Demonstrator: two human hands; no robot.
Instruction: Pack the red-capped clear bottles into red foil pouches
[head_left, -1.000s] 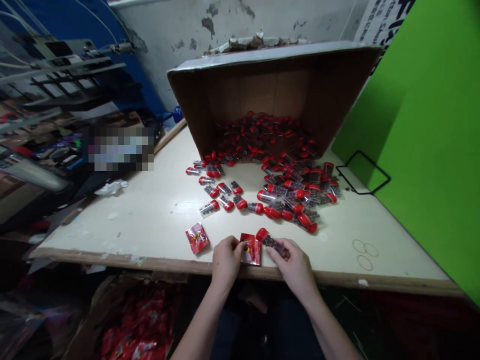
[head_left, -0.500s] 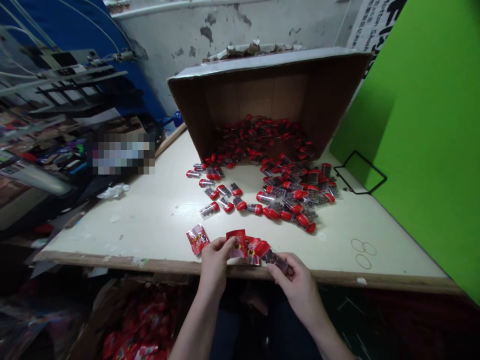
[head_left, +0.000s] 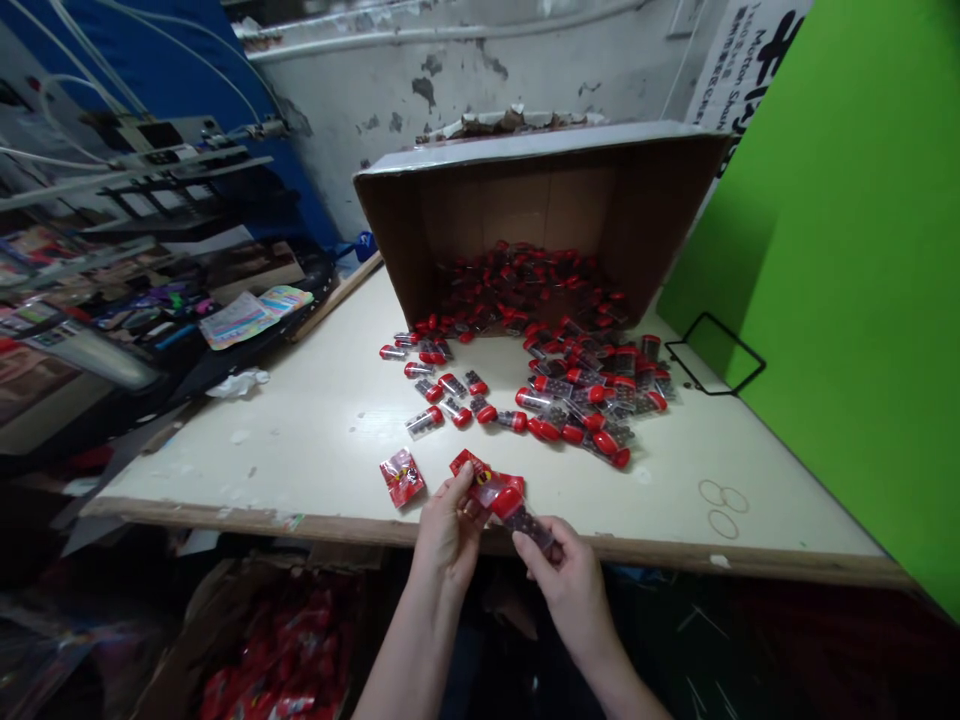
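At the lower centre, over the counter's [head_left: 315, 440] front edge, the left hand [head_left: 446, 535] pinches a red packet [head_left: 480, 478] and the right hand [head_left: 570, 585] pinches a red-capped tube [head_left: 523, 516], its cap touching the packet, seemingly mid-insertion, so the next move calls for keeping the packet's mouth open.

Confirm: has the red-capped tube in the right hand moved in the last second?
Yes. The red-capped tube in the right hand shifted left, toward the loose red packet lying on the table, and nearer its front edge.

A tipped box [head_left: 540, 200] sits upper centre on the table [head_left: 315, 430], with tubes [head_left: 577, 390] strewn from its mouth toward mid-frame. A packet [head_left: 401, 478] lies lower centre, rubber bands [head_left: 720, 505] lower right.
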